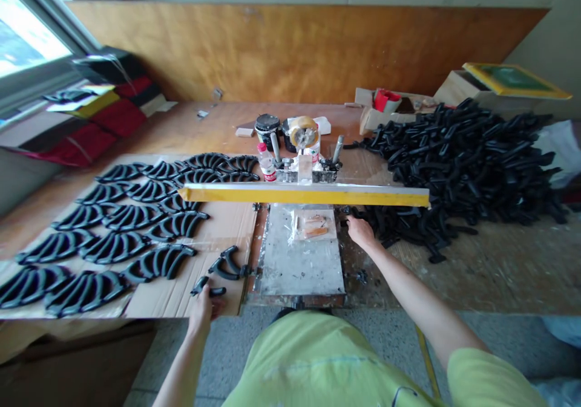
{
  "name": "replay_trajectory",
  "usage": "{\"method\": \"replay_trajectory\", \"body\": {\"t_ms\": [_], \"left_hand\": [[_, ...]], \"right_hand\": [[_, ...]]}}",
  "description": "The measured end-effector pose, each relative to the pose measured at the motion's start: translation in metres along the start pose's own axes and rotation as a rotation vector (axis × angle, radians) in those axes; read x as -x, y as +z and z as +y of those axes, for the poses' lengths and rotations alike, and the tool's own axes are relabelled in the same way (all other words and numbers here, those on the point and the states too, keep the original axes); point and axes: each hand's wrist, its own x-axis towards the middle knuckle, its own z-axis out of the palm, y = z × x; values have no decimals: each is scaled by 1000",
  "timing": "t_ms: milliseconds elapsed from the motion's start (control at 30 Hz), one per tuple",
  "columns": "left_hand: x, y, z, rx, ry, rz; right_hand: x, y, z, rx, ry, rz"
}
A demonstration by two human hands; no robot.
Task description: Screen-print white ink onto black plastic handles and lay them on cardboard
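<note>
Head view: a counter (pixel 476 280) was looked down on, with a metal plate (pixel 302 268) at its middle and a yellow-edged bar (pixel 308 196) set across above the plate's far end.
Left hand (pixel 206 301): a black curved part (pixel 216 291) was held at the near edge of the cardboard (pixel 227 219), with the fingers narrowed around it.
Right hand (pixel 361 231): the fingers were bent beside the plate's right edge, just under the bar; whether a part was pinched there could not be told.
Loose pieces (pixel 218 268): these were left lying just beyond the left hand, between it and the rows.
Rows (pixel 172 265): similar parts were nested in fan-like curves on the cardboard.
Heap (pixel 463 159): more parts were piled untidily on the right.
Good handling: a light, firm grip seemed called for on the left, with the part kept level and the loose pieces not knocked. On the right, the knuckles were best kept low, so that the bar was not bumped.
</note>
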Motion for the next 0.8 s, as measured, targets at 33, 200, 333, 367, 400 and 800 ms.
{"method": "replay_trajectory", "body": {"t_ms": [33, 200, 333, 367, 400, 800], "left_hand": [[-7, -1, -5, -11, -20, -17], [-19, 2, -2, -156, 60, -99], [-10, -12, 15, -231, 106, -47], [-6, -15, 23, -208, 142, -27], [-1, -16, 34, -165, 194, -17], [120, 55, 258, 584, 868, -298]], "right_hand": [[-4, 2, 2, 5, 20, -20], [2, 2, 2, 16, 86, -1], [18, -7, 19, 1, 161, 141], [22, -9, 20, -31, 140, 202], [25, -10, 18, -76, 79, 264], [22, 5, -90, -213, -696, 273]]}}
